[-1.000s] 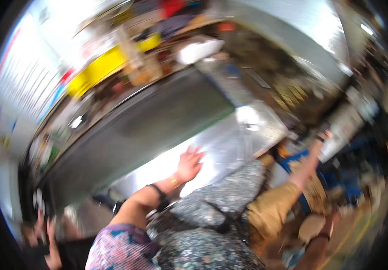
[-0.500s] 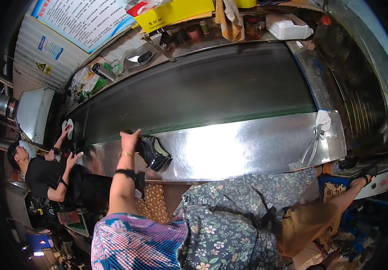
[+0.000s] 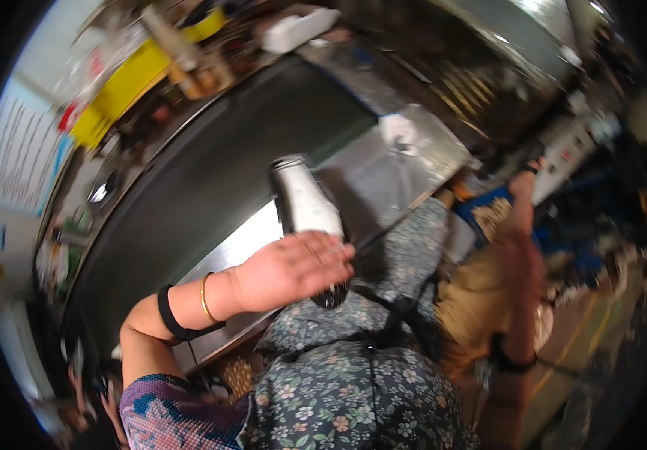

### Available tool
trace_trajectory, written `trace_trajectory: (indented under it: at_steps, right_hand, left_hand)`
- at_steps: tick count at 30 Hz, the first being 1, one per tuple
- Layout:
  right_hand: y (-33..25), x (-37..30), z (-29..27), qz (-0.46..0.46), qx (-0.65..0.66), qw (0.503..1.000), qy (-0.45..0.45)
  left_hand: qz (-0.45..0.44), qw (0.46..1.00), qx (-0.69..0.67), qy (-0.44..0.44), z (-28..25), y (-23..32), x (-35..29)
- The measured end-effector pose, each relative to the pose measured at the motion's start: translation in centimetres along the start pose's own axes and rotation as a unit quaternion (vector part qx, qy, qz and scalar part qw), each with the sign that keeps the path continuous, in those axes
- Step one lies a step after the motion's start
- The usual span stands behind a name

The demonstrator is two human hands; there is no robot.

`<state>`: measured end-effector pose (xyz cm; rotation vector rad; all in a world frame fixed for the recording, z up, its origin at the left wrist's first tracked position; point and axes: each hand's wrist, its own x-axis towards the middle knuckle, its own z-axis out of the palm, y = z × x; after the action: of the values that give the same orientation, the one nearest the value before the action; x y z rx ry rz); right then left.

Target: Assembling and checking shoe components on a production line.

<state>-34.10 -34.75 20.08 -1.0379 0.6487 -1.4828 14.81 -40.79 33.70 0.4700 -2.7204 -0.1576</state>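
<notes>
My left hand [image 3: 293,270] is closed across a black shoe [image 3: 279,199], its fingers over the lower part and its thumb hidden. The shoe is tilted so that a long white face shows, which may be its underside. It hangs over the front edge of the metal worktop [image 3: 365,184], close to my floral apron [image 3: 346,375]. My right hand [image 3: 520,262] is raised at the right, apart from the shoe. Motion smears its fingers, so what they hold, if anything, does not show. A black band circles each of my forearms.
A dark belt surface [image 3: 211,180] runs behind the metal strip. On the strip's right end lies a white cloth [image 3: 398,131]. A white jug [image 3: 301,30] and a yellow box [image 3: 124,90] stand beyond. Someone's hands [image 3: 87,394] show at lower left. A bare limb [image 3: 525,187] reaches toward a control panel.
My left hand has brought the black shoe off the metal strip, rightward and nearer to me, turning its white face into view. My right forearm has come up. The whole view has swung round.
</notes>
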Motion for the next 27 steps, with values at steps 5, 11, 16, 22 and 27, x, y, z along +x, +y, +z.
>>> trace_trajectory:
  at_steps: [5,11,16,22,27]
  right_hand:
    - [6.3,7.0,11.9,0.077,-0.37,0.897,0.229]
    - [6.5,4.0,10.1,0.059,-0.519,0.825,0.217]
    - [-1.0,6.1,14.5,0.0,-0.61,0.782,0.129]
    - [-1.7,5.9,13.2,-0.121,-0.635,0.763,0.026]
    - [-0.4,6.4,12.9,-0.129,-0.66,0.739,0.033]
  left_hand:
    - [0.302,0.952,-0.019,-0.043,5.4,1.0,6.9]
    - [-0.442,0.651,-0.589,0.184,19.0,-2.2,13.9]
    - [-0.407,0.398,-0.822,0.031,16.8,-1.6,19.5]
    - [-0.358,0.381,-0.852,-0.008,18.2,-2.2,19.1]
    - [-0.409,0.447,-0.795,-0.012,18.4,-2.4,19.6]
